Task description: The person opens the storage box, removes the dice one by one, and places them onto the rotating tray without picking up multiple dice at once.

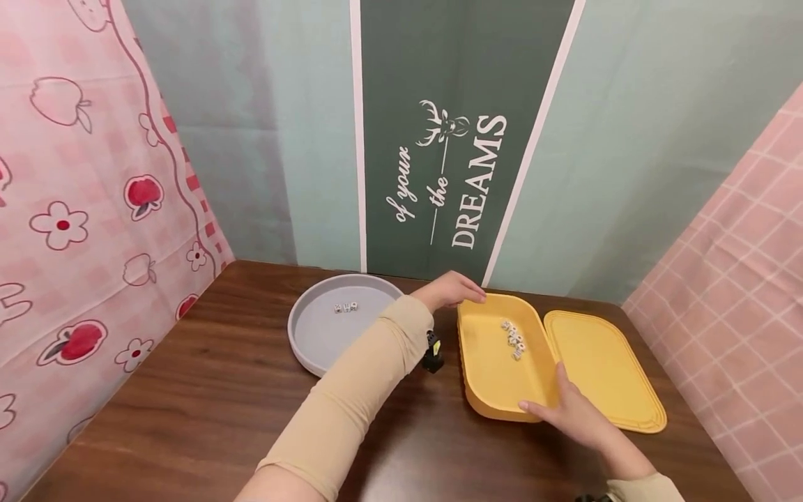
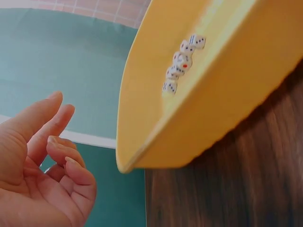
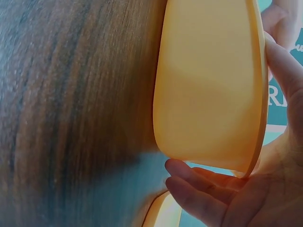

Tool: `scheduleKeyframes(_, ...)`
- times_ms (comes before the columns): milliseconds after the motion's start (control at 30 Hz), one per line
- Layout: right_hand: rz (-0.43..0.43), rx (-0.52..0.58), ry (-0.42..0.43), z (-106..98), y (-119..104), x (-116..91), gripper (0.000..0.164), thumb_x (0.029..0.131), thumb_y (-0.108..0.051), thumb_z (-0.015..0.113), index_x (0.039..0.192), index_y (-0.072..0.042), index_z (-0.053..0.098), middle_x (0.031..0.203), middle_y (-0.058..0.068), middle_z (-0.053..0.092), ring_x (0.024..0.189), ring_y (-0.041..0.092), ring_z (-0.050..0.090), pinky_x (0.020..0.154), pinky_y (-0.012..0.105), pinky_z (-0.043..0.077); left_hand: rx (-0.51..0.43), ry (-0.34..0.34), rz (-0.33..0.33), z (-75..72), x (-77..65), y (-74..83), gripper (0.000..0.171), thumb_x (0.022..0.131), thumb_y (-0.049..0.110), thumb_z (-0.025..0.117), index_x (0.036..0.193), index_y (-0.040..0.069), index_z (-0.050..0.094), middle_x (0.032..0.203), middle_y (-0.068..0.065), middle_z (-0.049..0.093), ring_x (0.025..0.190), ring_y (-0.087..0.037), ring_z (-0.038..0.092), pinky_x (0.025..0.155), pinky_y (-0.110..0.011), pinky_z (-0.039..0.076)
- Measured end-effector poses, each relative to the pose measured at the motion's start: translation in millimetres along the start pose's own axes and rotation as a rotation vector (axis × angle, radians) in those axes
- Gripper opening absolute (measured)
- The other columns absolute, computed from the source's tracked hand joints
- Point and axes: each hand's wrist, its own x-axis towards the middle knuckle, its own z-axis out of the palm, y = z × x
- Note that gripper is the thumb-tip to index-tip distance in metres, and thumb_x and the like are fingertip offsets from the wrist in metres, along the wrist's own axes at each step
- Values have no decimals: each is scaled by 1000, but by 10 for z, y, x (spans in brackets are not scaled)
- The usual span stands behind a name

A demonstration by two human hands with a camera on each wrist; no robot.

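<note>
A yellow box point(image 1: 495, 382) with rounded corners holds several white dice point(image 1: 513, 339), clustered toward its far half. My right hand point(image 1: 578, 411) grips the near right corner of this box, thumb over the rim and fingers against the outer wall, as the right wrist view shows. Close to the far left corner is my left hand point(image 1: 450, 288). In the left wrist view, that hand point(image 2: 45, 175) stands apart from the yellow wall with its fingers loosely bent and nothing held. A round grey plate point(image 1: 314, 338) lies left of the box, with a few dice point(image 1: 346, 307) on it.
A flat yellow lid point(image 1: 605, 369) lies on the wooden table point(image 1: 188, 390), right of the box. Behind stands a green cloth backdrop point(image 1: 426, 63) with white lettering. Pink patterned cloths hang at the left and right.
</note>
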Motion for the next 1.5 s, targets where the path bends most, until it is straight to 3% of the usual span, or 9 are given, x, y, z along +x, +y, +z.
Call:
scheduleKeyframes(200, 14, 32, -9, 51, 1, -45, 113, 83, -40, 67, 131, 25, -12, 133, 51, 6, 125, 57, 19, 98, 62, 23, -53, -25, -1, 212, 31, 41, 16, 82, 17, 72, 96, 9, 75, 49, 0, 36, 40, -10, 27, 45, -24, 29)
scheduleKeyframes(533, 14, 10, -11, 28, -30, -8, 112, 84, -41, 66, 131, 26, -10, 134, 51, 5, 126, 56, 18, 99, 61, 22, -49, -23, 44, 358, 74, 262, 12, 82, 18, 72, 91, 9, 75, 47, 2, 34, 39, -9, 26, 44, -23, 28)
scheduleKeyframes(767, 12, 16, -6, 29, -13, 7, 113, 83, -41, 67, 132, 25, -10, 135, 50, 5, 125, 57, 18, 99, 62, 22, -71, 3, 4, 418, 64, 308, 13, 82, 19, 72, 90, 8, 75, 49, 1, 38, 41, -11, 28, 45, -23, 29)
scheduleKeyframes(900, 10, 11, 0, 34, 0, -2, 113, 83, -42, 67, 132, 26, -9, 134, 51, 5, 125, 57, 19, 98, 62, 22, -92, -16, 19, 491, 78, 332, 13, 83, 19, 71, 90, 9, 75, 50, 1, 35, 41, -10, 27, 44, -23, 29)
scheduleKeyframes(1100, 22, 17, -1, 30, -4, -19, 112, 83, -41, 67, 133, 25, -9, 136, 50, 4, 125, 57, 18, 99, 63, 21, -98, -33, 19, 637, 127, 316, 14, 85, 20, 69, 93, 10, 75, 56, 2, 38, 42, -11, 25, 45, -23, 27)
scheduleKeyframes(1233, 19, 24, 3, 40, -12, -9, 111, 84, -40, 67, 133, 24, -9, 137, 49, 3, 126, 57, 17, 99, 62, 20, -96, -24, 24, 696, 175, 281, 15, 85, 23, 69, 94, 13, 75, 70, 5, 55, 57, -8, 39, 53, -23, 34)
scheduleKeyframes(1333, 18, 11, 12, 47, -18, -1, 111, 84, -40, 67, 134, 24, -9, 137, 48, 4, 126, 57, 17, 100, 62, 21, -111, 24, 11, 740, 237, 245, 13, 84, 24, 70, 91, 14, 76, 83, 11, 62, 59, -7, 41, 55, -23, 35)
scheduleKeyframes(1500, 14, 8, 21, 45, -29, -13, 112, 83, -39, 68, 133, 24, -8, 136, 49, 4, 126, 57, 17, 100, 61, 21, -187, 72, -42, 842, 369, 153, 10, 82, 23, 72, 87, 15, 76, 58, 6, 52, 39, -10, 22, 41, -25, 24)
